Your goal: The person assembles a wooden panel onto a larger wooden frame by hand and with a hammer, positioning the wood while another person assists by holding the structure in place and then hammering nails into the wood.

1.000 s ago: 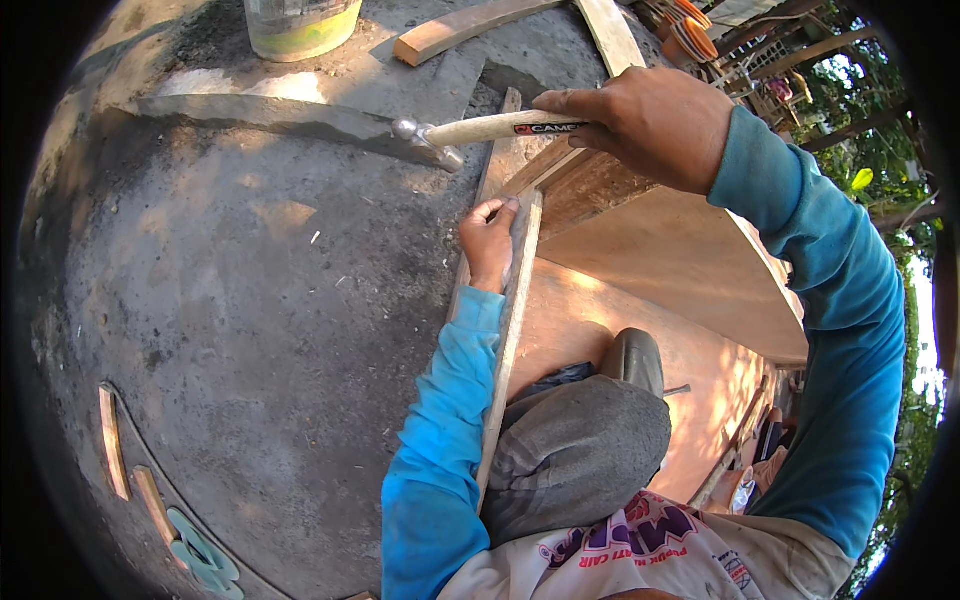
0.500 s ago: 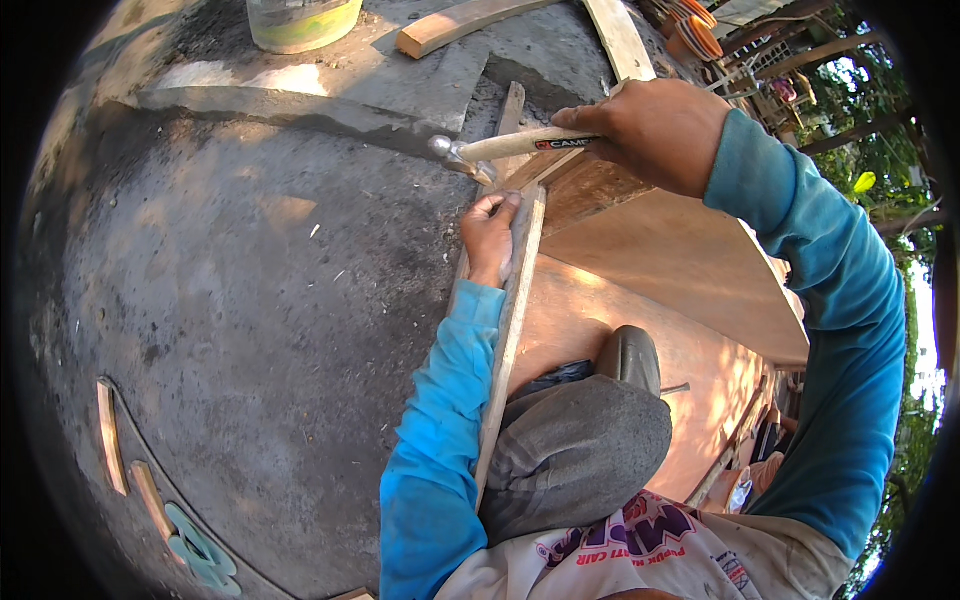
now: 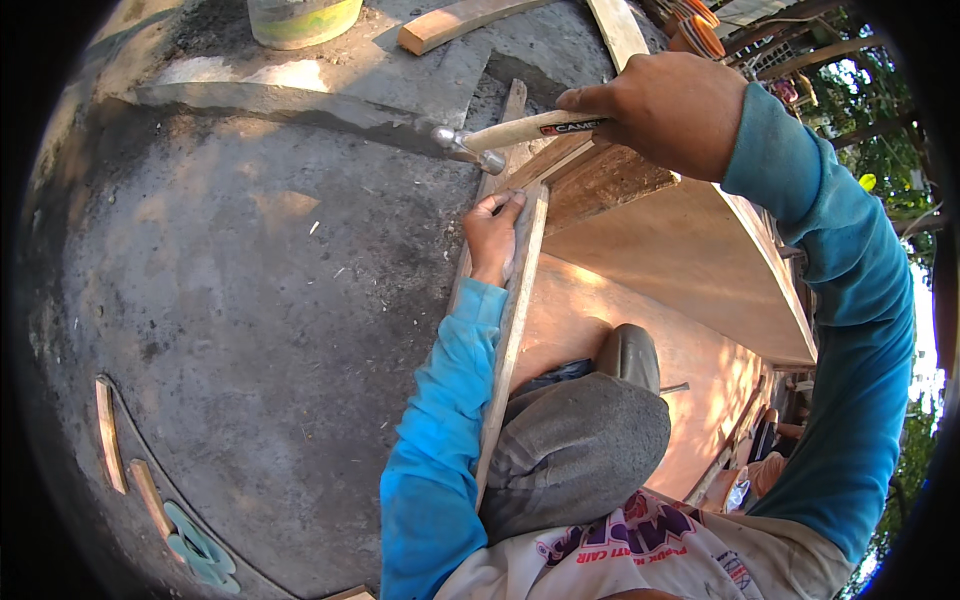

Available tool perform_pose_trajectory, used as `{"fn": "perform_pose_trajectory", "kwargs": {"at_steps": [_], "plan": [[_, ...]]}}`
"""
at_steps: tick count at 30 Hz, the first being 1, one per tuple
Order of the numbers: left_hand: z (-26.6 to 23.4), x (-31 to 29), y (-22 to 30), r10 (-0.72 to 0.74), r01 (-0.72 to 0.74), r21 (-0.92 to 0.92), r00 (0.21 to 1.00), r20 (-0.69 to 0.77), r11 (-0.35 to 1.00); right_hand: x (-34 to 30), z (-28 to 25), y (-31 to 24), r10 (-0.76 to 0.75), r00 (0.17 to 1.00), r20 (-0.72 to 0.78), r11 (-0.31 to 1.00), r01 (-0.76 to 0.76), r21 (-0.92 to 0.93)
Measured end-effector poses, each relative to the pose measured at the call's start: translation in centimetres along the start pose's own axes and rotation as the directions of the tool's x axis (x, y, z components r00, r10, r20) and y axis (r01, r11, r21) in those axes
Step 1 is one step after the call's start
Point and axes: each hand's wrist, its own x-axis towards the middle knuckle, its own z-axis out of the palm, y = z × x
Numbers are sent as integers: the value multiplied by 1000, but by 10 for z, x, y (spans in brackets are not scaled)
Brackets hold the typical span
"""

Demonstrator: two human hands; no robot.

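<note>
My right hand [image 3: 672, 112] grips the wooden handle of a ball-peen hammer [image 3: 530, 129]. The metal head hangs just above my left hand [image 3: 491, 238], without touching it. My left hand is closed in a pinch beside the far end of a long wooden batten [image 3: 514, 335]. Whatever its fingertips hold is too small to make out. The batten runs from there back toward me, along the edge of a plywood panel [image 3: 590, 300]. Short timber pieces [image 3: 606, 186] meet at its far end, under the hammer.
Grey concrete floor [image 3: 250, 330] spreads to the left, with wood offcuts [image 3: 110, 436] and green flip-flops [image 3: 202, 548] on it. A bucket [image 3: 304, 22] and a wooden beam [image 3: 460, 24] lie beyond a low concrete ledge [image 3: 290, 105]. My bent knee [image 3: 585, 440] rests over the plywood.
My right hand has risen slightly and shifted right, lifting the hammer head a little away from my left hand. The left hand stays nearly still.
</note>
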Motion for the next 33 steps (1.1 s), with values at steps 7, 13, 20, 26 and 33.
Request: {"fn": "perform_pose_trajectory", "kwargs": {"at_steps": [7,13,20,26,33], "plan": [[-3,1,1,-58,59,-43,998,31,997,-4,19,-8,18,999,-41,995,-14,95],[-7,0,7,-52,52,24,999,11,998,-4,-2,-10,35,999,-40,993,-30,113],[-5,1,-4,-77,80,-51,996,54,995,-9,17,4,26,997,78,999,-30,44],[-9,14,1,-36,36,-136,999,0,990,-51,15,17,182,983,-19,929,-166,330],[-17,73,-40,188,-255,187,930,315,949,-86,23,21,285,952,-112,884,-217,414]]}}
